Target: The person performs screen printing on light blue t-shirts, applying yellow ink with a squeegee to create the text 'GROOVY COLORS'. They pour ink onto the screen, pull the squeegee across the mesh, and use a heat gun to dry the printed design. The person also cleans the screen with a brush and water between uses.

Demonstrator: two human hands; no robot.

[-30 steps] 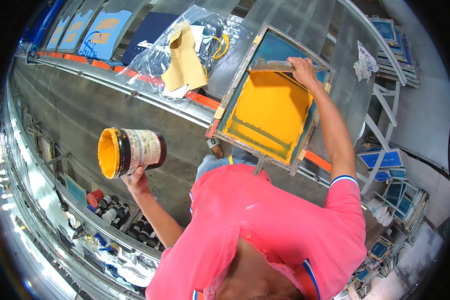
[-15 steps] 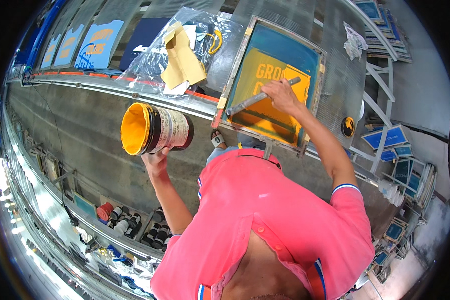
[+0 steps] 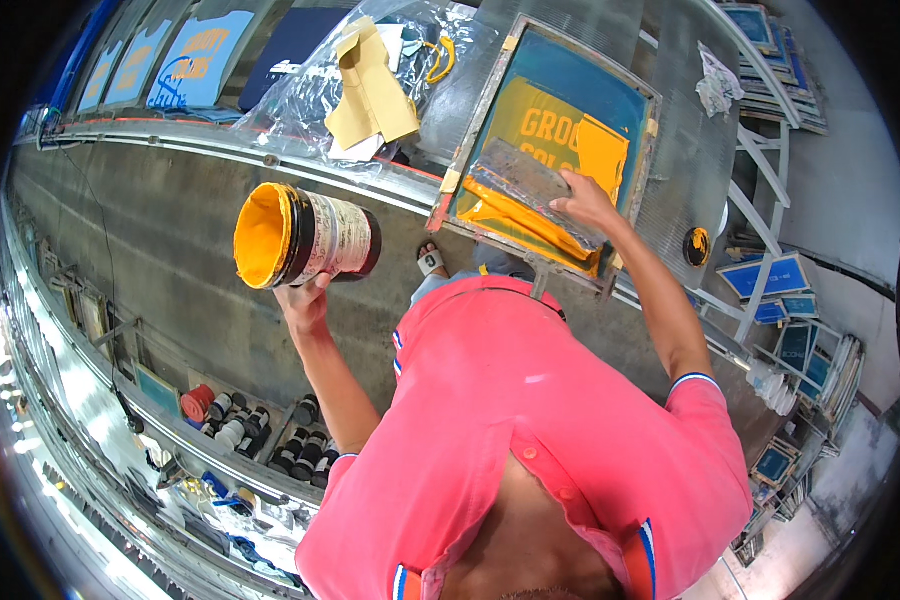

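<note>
My left hand (image 3: pixel 305 300) is closed under a tub of yellow-orange ink (image 3: pixel 335 238), held tilted off the table with its open mouth turned left. Over the near part of a framed printing screen (image 3: pixel 468 118), my right hand (image 3: pixel 584 202) grips a wide squeegee (image 3: pixel 518 180) by its right end. Its grey board is tipped flat toward me, and thick yellow ink (image 3: pixel 530 226) shows along its near edge. Past the squeegee, yellow ink covers part of the blue mesh and some lettering, which the board partly hides.
Left of the screen lie clear plastic wrap and a folded tan card (image 3: pixel 367 95). Light blue printed shirts (image 3: pixel 200 62) are farther left. To the right are an ink-smeared lid (image 3: pixel 696 246) and crumpled paper (image 3: pixel 716 82). Several dark jars (image 3: pixel 298 455) stand on the lower-left shelf.
My right hand has turned the squeegee from a steep bar to a flat board and drawn it slightly nearer. The tub in my left hand has shifted a little up and left.
</note>
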